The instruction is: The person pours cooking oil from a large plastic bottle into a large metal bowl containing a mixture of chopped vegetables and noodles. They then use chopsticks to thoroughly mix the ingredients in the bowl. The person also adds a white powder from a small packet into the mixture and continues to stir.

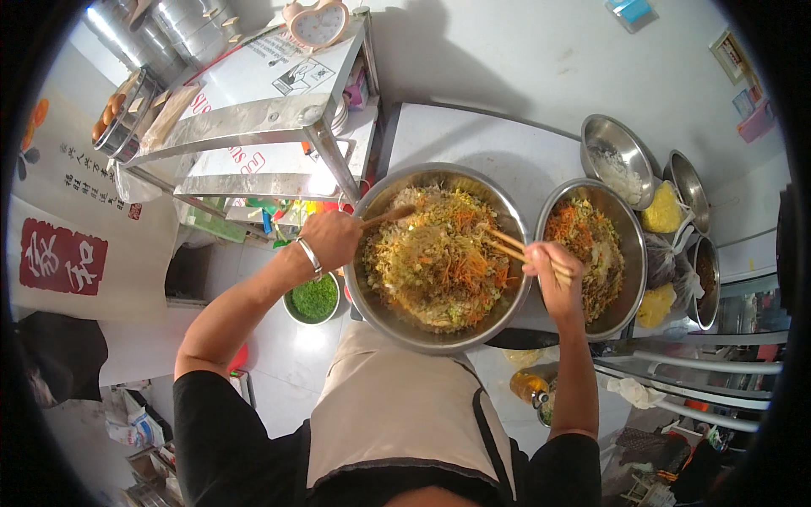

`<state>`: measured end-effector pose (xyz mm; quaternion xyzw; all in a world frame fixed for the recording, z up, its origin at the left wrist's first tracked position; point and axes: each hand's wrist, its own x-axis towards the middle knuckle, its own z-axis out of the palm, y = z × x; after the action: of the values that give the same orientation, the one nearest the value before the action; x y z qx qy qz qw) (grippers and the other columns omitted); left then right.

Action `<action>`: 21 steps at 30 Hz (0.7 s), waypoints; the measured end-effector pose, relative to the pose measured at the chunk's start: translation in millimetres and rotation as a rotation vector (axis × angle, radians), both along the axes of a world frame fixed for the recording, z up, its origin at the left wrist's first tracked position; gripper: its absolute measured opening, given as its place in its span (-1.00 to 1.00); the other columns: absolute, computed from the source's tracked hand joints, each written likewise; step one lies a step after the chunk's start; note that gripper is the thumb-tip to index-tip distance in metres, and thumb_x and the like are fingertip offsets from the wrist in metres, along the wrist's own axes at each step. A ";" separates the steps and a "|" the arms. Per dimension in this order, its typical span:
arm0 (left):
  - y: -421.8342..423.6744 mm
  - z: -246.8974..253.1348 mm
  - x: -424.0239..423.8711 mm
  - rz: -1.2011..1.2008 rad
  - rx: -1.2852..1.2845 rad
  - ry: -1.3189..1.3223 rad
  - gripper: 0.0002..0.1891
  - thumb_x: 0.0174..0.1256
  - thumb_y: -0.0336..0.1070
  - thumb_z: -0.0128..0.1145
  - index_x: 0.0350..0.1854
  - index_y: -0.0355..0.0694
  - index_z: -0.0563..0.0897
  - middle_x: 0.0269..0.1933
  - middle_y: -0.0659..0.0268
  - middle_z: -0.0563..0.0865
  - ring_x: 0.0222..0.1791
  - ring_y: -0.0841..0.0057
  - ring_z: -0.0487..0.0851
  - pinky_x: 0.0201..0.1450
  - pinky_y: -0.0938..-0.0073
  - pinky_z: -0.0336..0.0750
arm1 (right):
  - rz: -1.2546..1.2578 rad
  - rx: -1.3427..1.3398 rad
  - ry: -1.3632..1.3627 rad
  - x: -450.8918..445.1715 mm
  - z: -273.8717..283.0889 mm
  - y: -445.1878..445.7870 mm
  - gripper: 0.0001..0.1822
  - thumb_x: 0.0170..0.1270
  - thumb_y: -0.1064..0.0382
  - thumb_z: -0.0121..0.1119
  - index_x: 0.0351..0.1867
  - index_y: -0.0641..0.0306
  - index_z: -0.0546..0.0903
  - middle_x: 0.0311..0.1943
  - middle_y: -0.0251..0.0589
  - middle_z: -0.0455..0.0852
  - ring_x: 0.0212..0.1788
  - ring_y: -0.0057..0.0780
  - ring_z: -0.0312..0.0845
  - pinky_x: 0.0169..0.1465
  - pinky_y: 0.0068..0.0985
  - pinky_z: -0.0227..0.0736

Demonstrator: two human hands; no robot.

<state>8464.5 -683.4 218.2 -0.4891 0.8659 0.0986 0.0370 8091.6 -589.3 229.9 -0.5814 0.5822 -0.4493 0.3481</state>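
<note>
A large stainless steel bowl (437,345) stands in front of me, filled with a chopped food mixture (437,272) in which shredded carrot and yellow bits show. My left hand (332,237) grips the handle of a wooden spoon or spatula (391,217) at the bowl's left rim; its far end reaches into the mixture. At the right rim, my right hand (557,272) holds a pair of wooden chopsticks (507,244), their tips at the food. A second steel bowl (635,285), holding a similar mixture with carrot shreds (567,225), sits partly behind my right hand.
Left of the table (437,136) stands a metal shelf rack (253,136) with a clock (317,25) on top. A bowl of chopped greens (313,298) is low at left. At right are more steel bowls (611,142) and yellow bagged food (662,209). An oil bottle (528,386) stands lower.
</note>
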 end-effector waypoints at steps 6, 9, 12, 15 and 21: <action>-46.8 -77.4 -28.5 0.088 0.033 -0.113 -0.75 0.28 -0.22 0.01 -0.38 -0.24 0.70 -0.46 -0.04 0.69 -0.39 0.04 0.72 -0.32 0.09 0.61 | -0.139 0.168 0.005 -3.8 -97.4 -72.8 -0.76 0.43 0.23 0.07 -0.07 0.26 0.70 -0.28 -0.11 0.78 -0.36 -0.45 0.72 -0.27 -0.58 0.67; -50.5 -96.1 -33.1 0.036 0.057 0.122 -0.78 0.25 -0.27 0.03 -0.37 -0.25 0.71 -0.44 -0.05 0.70 -0.39 0.00 0.71 -0.30 0.06 0.60 | -0.078 0.187 -0.238 -9.4 -111.8 -81.1 -0.74 0.45 0.25 0.03 -0.05 0.34 0.69 -0.30 -0.04 0.77 -0.37 -0.44 0.72 -0.27 -0.54 0.69; -28.0 -51.8 -22.9 -0.019 0.061 0.188 -0.81 0.30 -0.22 0.05 -0.27 -0.15 0.71 -0.48 0.03 0.69 -0.45 0.05 0.68 -0.35 0.05 0.56 | 0.032 0.172 -0.270 0.2 -67.6 -62.0 -0.73 0.45 0.26 0.03 -0.04 0.38 0.68 -0.31 -0.04 0.77 -0.37 -0.45 0.72 -0.26 -0.55 0.67; -5.9 -8.3 -20.7 -0.090 0.032 0.169 -0.83 0.29 -0.23 0.11 -0.23 -0.12 0.71 -0.51 0.07 0.68 -0.50 0.07 0.67 -0.41 0.08 0.56 | 0.250 0.005 -0.059 2.3 -25.5 -42.4 -0.74 0.45 0.25 0.06 -0.06 0.37 0.68 -0.29 -0.07 0.76 -0.32 -0.48 0.72 -0.21 -0.56 0.66; -58.2 -47.5 -44.8 -0.068 -0.018 -0.062 -0.85 0.25 -0.29 0.06 -0.31 -0.19 0.67 -0.46 0.08 0.72 -0.41 0.11 0.72 -0.42 0.14 0.59 | 0.101 0.106 0.082 -11.3 -52.2 -88.7 -0.72 0.45 0.18 0.06 -0.02 0.27 0.69 -0.29 -0.18 0.78 -0.31 -0.52 0.70 -0.19 -0.59 0.60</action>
<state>8419.7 -741.6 170.8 -0.4623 0.8813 0.0746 0.0627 8080.3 -678.0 177.7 -0.6088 0.5888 -0.3755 0.3762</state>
